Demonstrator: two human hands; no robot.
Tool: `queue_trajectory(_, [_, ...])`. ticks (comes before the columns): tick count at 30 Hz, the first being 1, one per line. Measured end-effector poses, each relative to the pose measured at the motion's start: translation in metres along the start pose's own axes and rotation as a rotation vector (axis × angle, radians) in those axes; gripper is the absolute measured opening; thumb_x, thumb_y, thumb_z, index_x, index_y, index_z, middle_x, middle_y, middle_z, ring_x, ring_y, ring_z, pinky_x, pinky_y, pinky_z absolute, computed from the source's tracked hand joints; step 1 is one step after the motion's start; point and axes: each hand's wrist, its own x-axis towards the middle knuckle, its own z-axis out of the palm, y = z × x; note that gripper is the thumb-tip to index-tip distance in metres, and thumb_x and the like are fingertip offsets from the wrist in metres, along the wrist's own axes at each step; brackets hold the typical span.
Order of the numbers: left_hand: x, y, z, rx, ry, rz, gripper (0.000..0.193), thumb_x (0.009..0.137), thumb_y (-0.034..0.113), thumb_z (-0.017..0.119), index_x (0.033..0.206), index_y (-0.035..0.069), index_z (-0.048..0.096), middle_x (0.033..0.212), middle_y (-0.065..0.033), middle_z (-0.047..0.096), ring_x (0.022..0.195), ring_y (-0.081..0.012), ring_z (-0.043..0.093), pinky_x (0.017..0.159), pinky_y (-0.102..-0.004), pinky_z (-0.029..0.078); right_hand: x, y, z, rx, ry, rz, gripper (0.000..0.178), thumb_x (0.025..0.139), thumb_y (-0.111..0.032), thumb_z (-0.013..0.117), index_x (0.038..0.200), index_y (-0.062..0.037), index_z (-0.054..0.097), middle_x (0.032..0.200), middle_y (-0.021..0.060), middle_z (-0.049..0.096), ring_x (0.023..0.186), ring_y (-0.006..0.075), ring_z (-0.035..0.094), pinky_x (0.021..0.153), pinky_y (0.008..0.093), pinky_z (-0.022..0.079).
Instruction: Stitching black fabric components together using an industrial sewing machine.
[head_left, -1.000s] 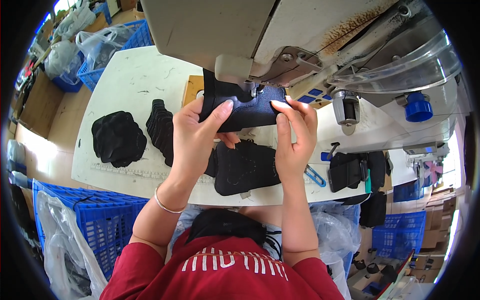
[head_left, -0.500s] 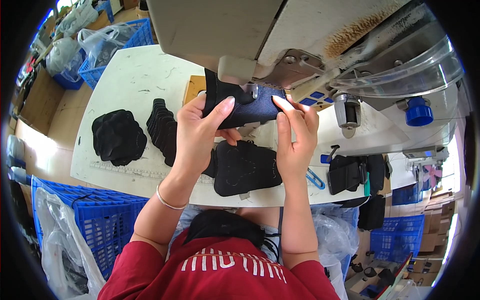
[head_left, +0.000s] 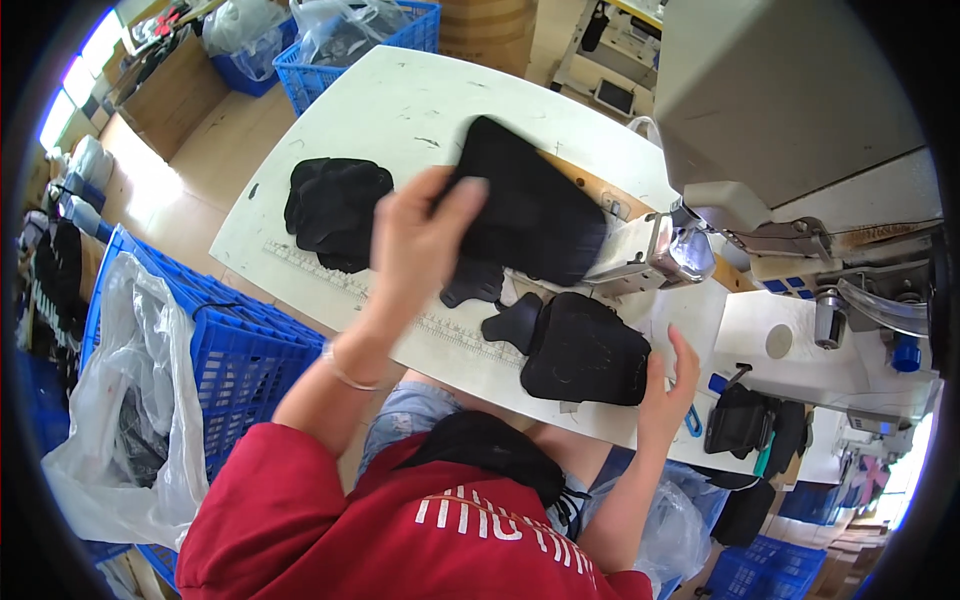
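Note:
My left hand [head_left: 420,235] pinches the left edge of a black fabric piece [head_left: 525,205], raised over the table beside the narrow arm [head_left: 635,255] of a sewing machine. The hand is slightly blurred. My right hand [head_left: 668,385] is empty, its thumb and forefinger apart, at the right edge of a stack of black fabric pieces [head_left: 585,350]. Faint light marks show on the top piece of that stack. Smaller shaped black pieces [head_left: 512,322] lie to its left, and others [head_left: 472,282] are partly hidden under the raised piece.
Another black fabric pile [head_left: 338,212] lies at the table's left, by a printed ruler strip [head_left: 315,270]. The machine head [head_left: 790,100] overhangs the right. A blue crate [head_left: 255,375] with a plastic bag stands left of me; another crate [head_left: 425,30] stands behind the table.
The black piece has come out from under the machine head, carried leftward by my left hand. My right hand has let go of it and dropped toward the stack. The view has swung left.

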Motion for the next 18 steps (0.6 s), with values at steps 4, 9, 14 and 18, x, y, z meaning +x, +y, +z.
queue_trajectory(4, [0.006, -0.022, -0.111, 0.257, 0.212, -0.034, 0.02, 0.09, 0.015, 0.063, 0.092, -0.005, 0.064, 0.078, 0.0021, 0.063, 0.072, -0.004, 0.052, 0.065, -0.02, 0.044, -0.019, 0.011, -0.002, -0.23, -0.03, 0.02, 0.042, 0.085, -0.023, 0.065, 0.123, -0.005, 0.056, 0.116, 0.013, 0.054, 0.112, 0.0291, 0.048, 0.099, 0.0376, 0.034])
queue_trajectory(9, [-0.017, -0.022, -0.103, 1.243, 0.312, 0.32, 0.028, 0.079, 0.02, 0.071, 0.103, 0.007, 0.064, 0.101, -0.0097, 0.058, 0.101, -0.0276, 0.051, 0.091, -0.0407, 0.036, -0.019, 0.02, 0.003, -0.118, -0.067, 0.146, 0.042, 0.085, -0.024, 0.067, 0.119, -0.0015, 0.059, 0.104, 0.0108, 0.054, 0.095, 0.0232, 0.05, 0.086, 0.0328, 0.04])
queue_trajectory(14, [-0.081, -0.02, -0.003, 1.022, -0.419, 0.177, 0.032, 0.069, 0.019, 0.078, 0.095, 0.01, 0.062, 0.098, -0.009, 0.055, 0.097, -0.0283, 0.048, 0.085, -0.0382, 0.035, -0.021, 0.025, 0.007, 0.049, 0.027, 0.16, 0.036, 0.085, -0.02, 0.068, 0.114, 0.0004, 0.061, 0.092, 0.0089, 0.055, 0.083, 0.0183, 0.051, 0.077, 0.0285, 0.042])
queue_trajectory(18, [-0.086, -0.037, 0.007, 0.98, -0.36, 0.114, 0.025, 0.069, 0.017, 0.077, 0.085, 0.008, 0.06, 0.089, -0.0086, 0.056, 0.093, -0.0281, 0.049, 0.082, -0.0371, 0.036, -0.022, 0.015, 0.005, 0.017, 0.084, 0.179, 0.034, 0.084, -0.013, 0.068, 0.114, -0.0007, 0.06, 0.092, 0.01, 0.058, 0.085, 0.0204, 0.053, 0.079, 0.0318, 0.043])
